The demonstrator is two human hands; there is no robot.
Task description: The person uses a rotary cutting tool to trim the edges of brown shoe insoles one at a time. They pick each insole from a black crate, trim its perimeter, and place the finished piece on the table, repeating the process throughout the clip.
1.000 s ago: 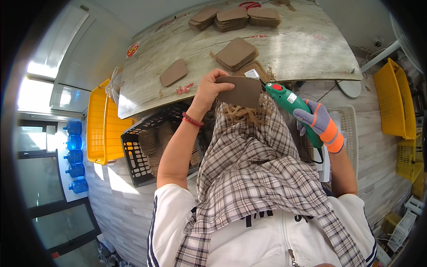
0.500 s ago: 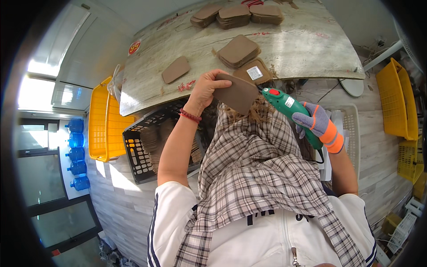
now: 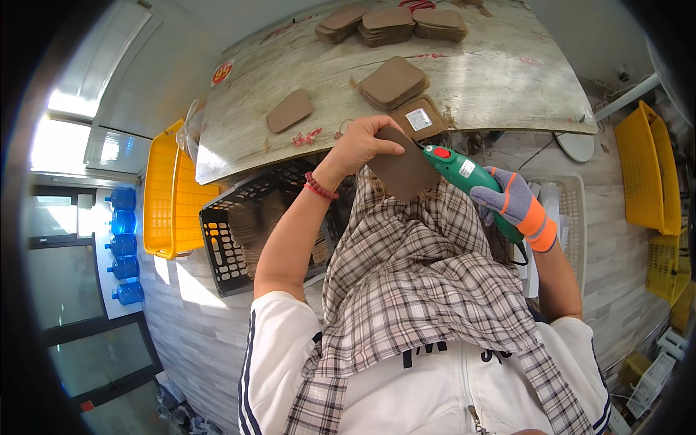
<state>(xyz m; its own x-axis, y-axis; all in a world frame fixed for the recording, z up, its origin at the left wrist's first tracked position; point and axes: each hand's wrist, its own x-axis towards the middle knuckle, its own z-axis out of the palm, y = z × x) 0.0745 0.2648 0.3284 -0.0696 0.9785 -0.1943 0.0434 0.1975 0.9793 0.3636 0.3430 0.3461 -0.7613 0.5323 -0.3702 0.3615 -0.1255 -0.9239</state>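
Note:
My left hand (image 3: 360,147), bare with a red bead bracelet, pinches a flat brown rounded pad (image 3: 406,172) above my lap. In my right hand (image 3: 513,201), gloved in grey and orange, is a green corded electric cutter (image 3: 458,168) with a red switch. Its tip meets the right edge of the pad; the blade is too small to make out. Frayed brown trimmings lie on my plaid apron (image 3: 420,268) below the pad. Just beyond, on the table, sit a stack of similar pads (image 3: 394,81) and a pad with a white label (image 3: 437,119).
One loose pad (image 3: 290,111) lies on the table (image 3: 333,72), with several stacks (image 3: 391,27) at its far edge. A black crate (image 3: 225,264) of brown pieces and a yellow basket (image 3: 163,217) stand left. At right are a pale basket (image 3: 578,217) and yellow crates (image 3: 645,174).
My left hand has moved slightly right and turned the pad, so its right corner now points lower beside the cutter. My right hand and the cutter have shifted slightly left.

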